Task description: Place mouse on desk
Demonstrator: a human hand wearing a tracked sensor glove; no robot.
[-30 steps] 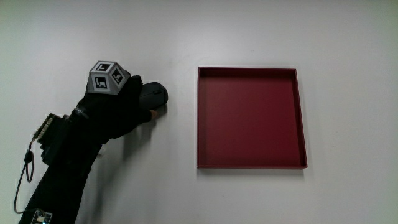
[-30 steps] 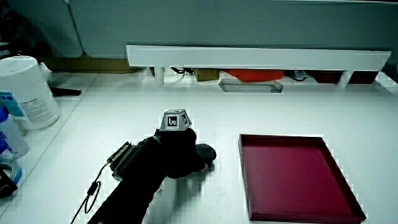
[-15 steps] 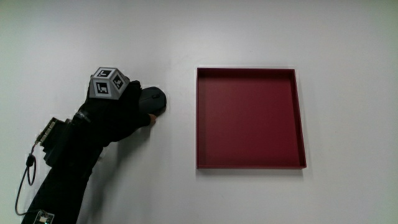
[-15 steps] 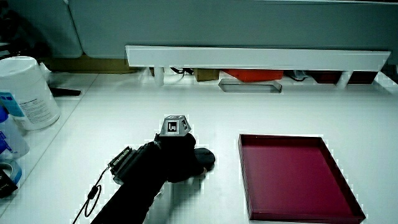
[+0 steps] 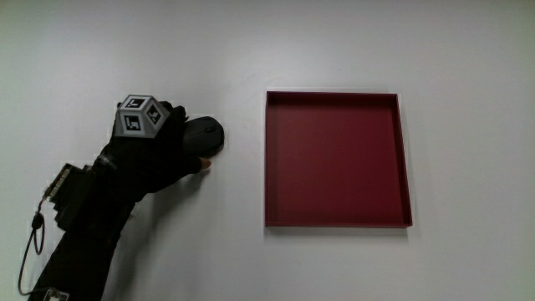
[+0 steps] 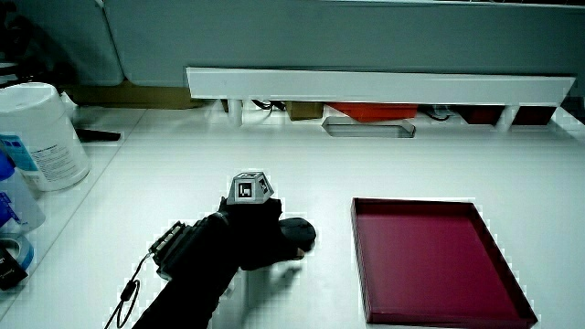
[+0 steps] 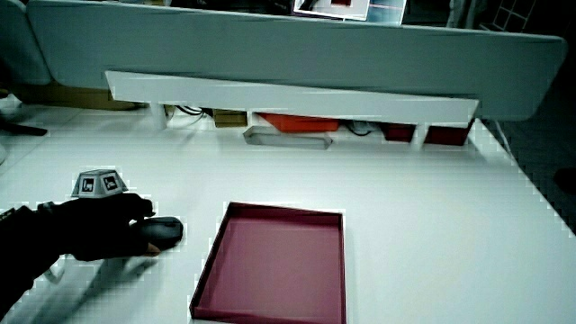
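Desk (image 5: 334, 42), hand (image 5: 159, 146) on mouse (image 5: 206, 134)

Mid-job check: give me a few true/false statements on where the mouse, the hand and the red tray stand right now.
1. The mouse lies inside the red tray. False: it is on the table beside the tray.
2. The hand covers part of the mouse. True.
3. The red tray holds nothing. True.
4. The mouse touches the tray's wall. False: bare table shows between them.
5. In a side view a white canister stands at the table's edge. True.
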